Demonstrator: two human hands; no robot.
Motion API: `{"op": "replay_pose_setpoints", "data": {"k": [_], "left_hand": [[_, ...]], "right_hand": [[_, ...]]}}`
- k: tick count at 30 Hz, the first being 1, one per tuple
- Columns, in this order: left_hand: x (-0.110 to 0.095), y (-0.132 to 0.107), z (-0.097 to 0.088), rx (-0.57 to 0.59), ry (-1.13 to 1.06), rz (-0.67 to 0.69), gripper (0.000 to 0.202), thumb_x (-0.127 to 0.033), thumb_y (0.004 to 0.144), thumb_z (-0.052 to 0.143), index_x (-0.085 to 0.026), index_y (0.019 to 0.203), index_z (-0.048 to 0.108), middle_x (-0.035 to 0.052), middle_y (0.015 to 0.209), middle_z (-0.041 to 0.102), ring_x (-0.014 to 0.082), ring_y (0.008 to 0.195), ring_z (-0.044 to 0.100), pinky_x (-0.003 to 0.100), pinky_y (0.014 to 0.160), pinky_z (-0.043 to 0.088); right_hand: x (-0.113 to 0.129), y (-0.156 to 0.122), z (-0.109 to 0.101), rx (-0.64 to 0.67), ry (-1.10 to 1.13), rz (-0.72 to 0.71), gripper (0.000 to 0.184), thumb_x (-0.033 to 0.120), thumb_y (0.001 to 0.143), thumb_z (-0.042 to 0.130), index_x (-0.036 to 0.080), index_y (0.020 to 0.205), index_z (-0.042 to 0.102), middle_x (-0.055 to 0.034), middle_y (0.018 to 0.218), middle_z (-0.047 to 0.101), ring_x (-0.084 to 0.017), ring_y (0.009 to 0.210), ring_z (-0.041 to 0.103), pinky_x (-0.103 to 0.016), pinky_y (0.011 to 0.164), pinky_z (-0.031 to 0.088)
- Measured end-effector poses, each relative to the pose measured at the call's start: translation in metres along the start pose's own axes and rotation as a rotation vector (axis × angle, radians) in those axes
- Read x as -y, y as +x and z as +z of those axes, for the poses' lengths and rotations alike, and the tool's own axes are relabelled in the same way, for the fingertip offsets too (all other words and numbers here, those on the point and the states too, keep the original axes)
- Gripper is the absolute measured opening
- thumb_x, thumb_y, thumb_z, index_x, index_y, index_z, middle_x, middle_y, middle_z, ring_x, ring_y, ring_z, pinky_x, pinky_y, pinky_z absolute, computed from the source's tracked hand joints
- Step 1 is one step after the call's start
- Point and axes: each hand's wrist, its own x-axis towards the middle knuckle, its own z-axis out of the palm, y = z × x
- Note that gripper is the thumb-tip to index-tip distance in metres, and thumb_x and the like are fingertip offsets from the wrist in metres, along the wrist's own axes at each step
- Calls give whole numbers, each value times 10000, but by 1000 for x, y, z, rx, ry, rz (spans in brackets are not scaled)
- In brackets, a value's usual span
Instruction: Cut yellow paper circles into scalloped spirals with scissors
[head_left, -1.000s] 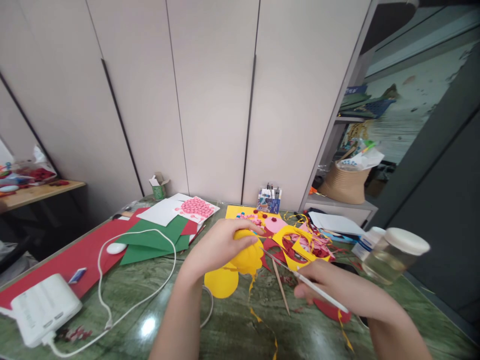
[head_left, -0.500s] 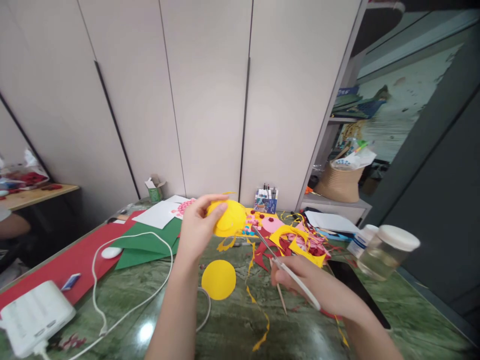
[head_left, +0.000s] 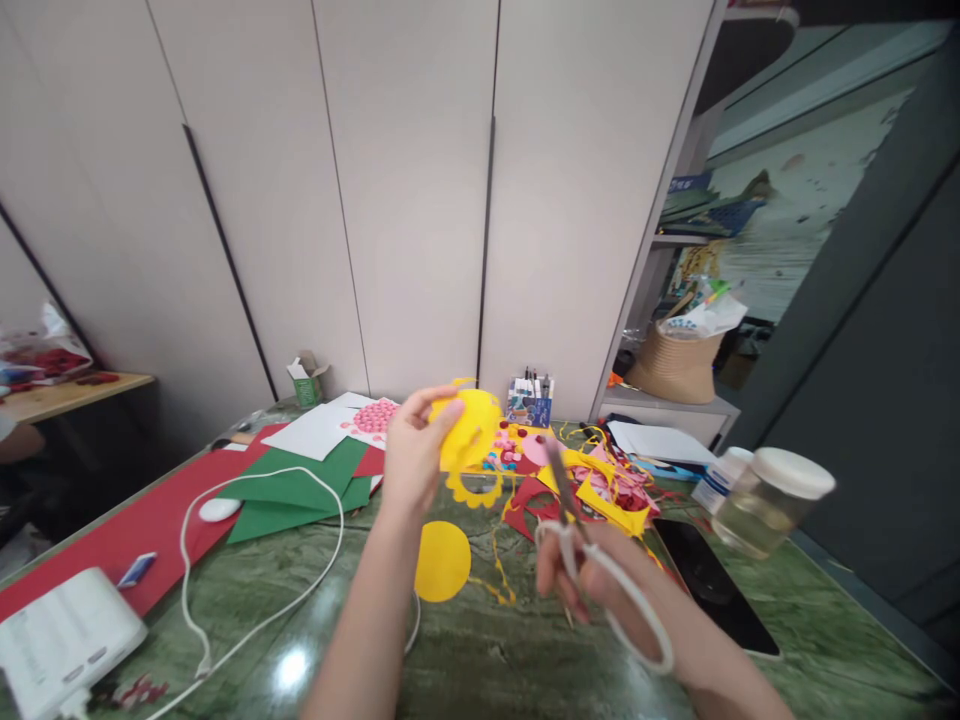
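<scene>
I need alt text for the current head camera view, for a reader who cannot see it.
A person's left hand holds up yellow paper; the right hand, apart from it, holds white-handled scissors. A yellow circle lies on the green table, with colourful paper scraps farther back.

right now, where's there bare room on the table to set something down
Bare table shows between the cable and left forearm, between that and the right forearm, nearer than the yellow disc, and right of the black device, nearer than the jar. It's crowded beyond the right hand with paper scraps, and at left with red paper and the white block.
</scene>
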Motion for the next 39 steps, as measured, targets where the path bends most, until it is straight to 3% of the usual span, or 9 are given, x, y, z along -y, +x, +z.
{"op": "replay_pose_setpoints", "data": {"k": [4, 8, 10, 14, 20, 25, 30, 35, 39], "left_hand": [[17, -19, 27, 177, 208, -6, 130, -208, 675, 710, -175, 798, 684, 40, 856, 705, 156, 768, 650, 218, 617, 504], [28, -40, 46, 154, 287, 73, 102, -224, 714, 680, -195, 810, 697, 34, 867, 703, 167, 836, 637, 241, 693, 491], [31, -47, 51, 153, 274, 104, 92, -213, 719, 677, -197, 807, 697, 31, 872, 704, 160, 845, 634, 241, 722, 489], [34, -52, 53, 153, 254, 142, 96, -190, 725, 671, -197, 817, 699, 29, 875, 710, 155, 866, 632, 242, 767, 481], [37, -52, 54, 208, 296, 141, 140, -190, 733, 660, -192, 867, 701, 44, 914, 710, 174, 882, 633, 264, 771, 484], [35, -55, 56, 356, 332, 115, 207, -173, 708, 679, -196, 913, 694, 49, 957, 705, 184, 906, 635, 285, 809, 493], [28, -49, 52, 561, 226, -57, 318, -111, 735, 617, -205, 1037, 648, 84, 1088, 668, 201, 978, 630, 330, 844, 503], [25, -42, 46, 457, 346, 7, 262, -97, 732, 600, -206, 955, 684, 73, 994, 694, 205, 912, 643, 334, 806, 507], [20, -37, 41, 220, 361, 112, 177, -132, 730, 629, -203, 881, 687, 49, 933, 705, 182, 868, 642, 276, 754, 495]], "right_hand": [[-1, 4, -21, -413, -111, -179, 482, 586, 866, 371, 173, 745, 587, 2, 593, 492, -148, 539, 455, -270, 532, 371], [13, 6, -32, -646, -268, -117, 279, 450, 786, 589, 182, 853, 624, -19, 717, 593, -179, 651, 555, -275, 593, 438], [17, 6, -32, -678, -254, -67, 313, 421, 730, 652, 179, 927, 625, -14, 702, 608, -175, 602, 567, -264, 536, 446], [16, 7, -32, -703, -222, -38, 302, 420, 677, 699, 169, 830, 629, -7, 630, 600, -166, 533, 556, -252, 471, 429], [11, 8, -35, -653, -178, -24, 254, 391, 721, 684, 178, 788, 563, 36, 603, 502, -114, 505, 456, -214, 450, 363], [8, 8, -39, -660, -178, -15, 228, 373, 752, 662, 187, 761, 529, 41, 622, 476, -108, 532, 436, -200, 458, 356], [12, 10, -40, -758, -240, -54, 218, 367, 756, 652, 188, 747, 529, 30, 628, 484, -117, 532, 434, -216, 464, 370], [16, 10, -39, -749, -294, -33, 211, 366, 762, 642, 188, 736, 532, 20, 638, 508, -129, 538, 461, -231, 476, 379], [12, 3, -51, -773, -340, -69, 197, 373, 795, 613, 189, 756, 558, 13, 634, 539, -139, 548, 489, -245, 499, 376]]}}
